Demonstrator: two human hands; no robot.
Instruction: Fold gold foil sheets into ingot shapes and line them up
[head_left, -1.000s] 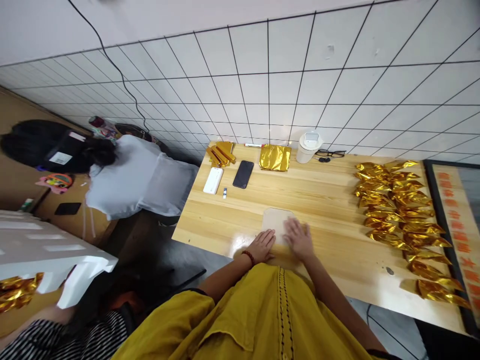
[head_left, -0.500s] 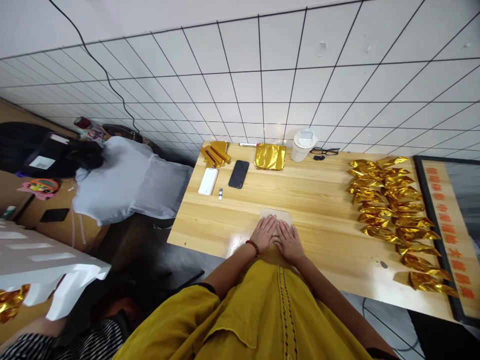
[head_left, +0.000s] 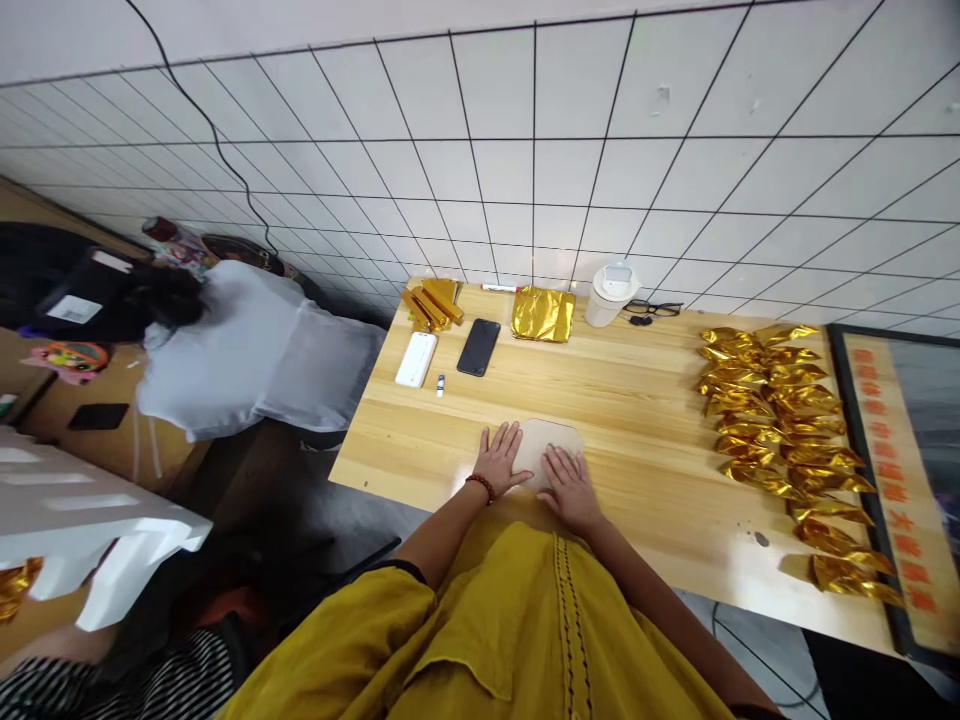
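my left hand (head_left: 496, 464) lies palm down a little below the centre of the frame, its fingers spread apart and pointing up toward the wall (head_left: 495, 165), the thumb held out to the right at the left edge of a flat beige sheet (head_left: 546, 434). my right hand (head_left: 571, 488) is palm down too, its fingers laid flat and slanting to the upper left over the sheet's lower right part; i pinch nothing with either hand. the sheet rests on the wooden table (head_left: 637, 420) just below the middle of the frame, between my hands and partly covered by the right one. a red-brown bead bracelet (head_left: 480, 487) circles my left wrist

above my hands, left of centre, lie a dark phone (head_left: 478, 347), a white rectangular device (head_left: 416, 360) and a small stick (head_left: 440, 385). along the table's far edge, from left to right, i see folded gold strips (head_left: 433, 307), a marker (head_left: 499, 288), a gold foil stack (head_left: 543, 315), a white lidded cup (head_left: 611, 295) and dark glasses (head_left: 658, 308). rows of twisted gold foil pieces (head_left: 780, 400) fill the table's right side
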